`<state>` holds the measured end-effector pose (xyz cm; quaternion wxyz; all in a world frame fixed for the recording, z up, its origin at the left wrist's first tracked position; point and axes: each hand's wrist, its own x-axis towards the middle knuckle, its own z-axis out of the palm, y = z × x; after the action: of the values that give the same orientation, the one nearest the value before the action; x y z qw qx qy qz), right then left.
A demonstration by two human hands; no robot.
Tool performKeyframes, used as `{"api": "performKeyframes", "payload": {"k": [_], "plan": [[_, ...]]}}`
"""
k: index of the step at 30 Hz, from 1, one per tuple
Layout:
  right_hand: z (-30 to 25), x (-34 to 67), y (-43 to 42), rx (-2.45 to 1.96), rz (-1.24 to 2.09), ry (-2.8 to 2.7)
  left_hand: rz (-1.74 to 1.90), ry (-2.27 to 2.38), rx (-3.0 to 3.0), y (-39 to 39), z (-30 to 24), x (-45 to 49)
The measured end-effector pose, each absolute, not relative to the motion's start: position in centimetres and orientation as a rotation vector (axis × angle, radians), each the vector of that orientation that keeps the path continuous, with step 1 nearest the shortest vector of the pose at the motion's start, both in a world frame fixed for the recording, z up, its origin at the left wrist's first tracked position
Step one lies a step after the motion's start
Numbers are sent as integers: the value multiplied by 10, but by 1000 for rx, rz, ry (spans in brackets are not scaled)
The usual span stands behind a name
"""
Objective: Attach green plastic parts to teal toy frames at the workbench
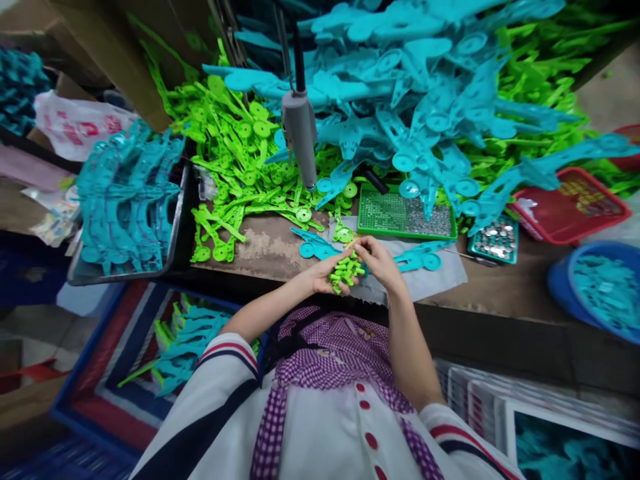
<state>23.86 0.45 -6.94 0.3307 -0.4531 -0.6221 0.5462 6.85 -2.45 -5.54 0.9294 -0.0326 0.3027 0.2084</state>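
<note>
Left hand (324, 275): cupped, just below frame centre, holding small lime-green plastic pieces (346, 271)
Right hand (380, 264): curled inward alongside, fingertips bunched, grip unclear

The worktop (265, 250) has a brown surface, scuffed to paler patches near its front edge. Below and to the left of the worktop, grey floor (37, 323) shows with visible tile lines. A tan upright panel (113, 57) stands at the back of the worktop, left of its middle, and brown cardboard boxes (33, 30) sit beyond its left end. Light falls softly across the worktop, while the space under its front edge is dark.
</note>
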Motion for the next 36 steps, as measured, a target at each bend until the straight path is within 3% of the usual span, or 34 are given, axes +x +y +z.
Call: {"api": "performKeyframes", "payload": {"k": [4, 10, 20, 26, 32, 36], "plan": [[-85, 257, 25, -1317, 1301, -1591, 386, 517, -152, 2, -67, 94], [-75, 266, 48, -1454, 793, -1264, 485, 467, -215, 44, -64, 121], [-93, 346, -1, -1353, 1134, -832, 724, 533, -272, 59, -39, 75], [-81, 391, -15, -1493, 973, -827, 753, 517, -292, 56, -43, 75], [-84, 423, 1, -1775, 798, -1237, 618, 531, -243, 49, -56, 91], [-95, 427, 10, -1723, 720, -1412, 592, 552, -227, 43, -63, 89]]}}
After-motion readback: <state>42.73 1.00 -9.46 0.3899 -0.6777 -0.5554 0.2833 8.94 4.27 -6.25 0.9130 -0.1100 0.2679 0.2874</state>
